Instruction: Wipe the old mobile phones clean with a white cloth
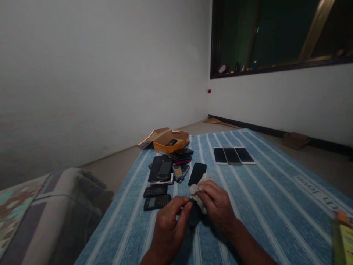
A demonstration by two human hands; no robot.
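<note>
A dark object [195,214] (partly hidden) sits between two hands, its upper edge pinched by the left hand [171,219] as the right hand [216,200] grips a crumpled white cloth [194,190] at its side. A black phone [197,173] lies just beyond the right hand, two keypad phones [157,202] left of the left.

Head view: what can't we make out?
All head view:
Dark item at left hand: partly covered by that hand; too dark to identify.
White cloth: partly hidden by right hand.
Orange box: front wall hides part of its floor.
Yellow object: cut off by right edge.
</note>
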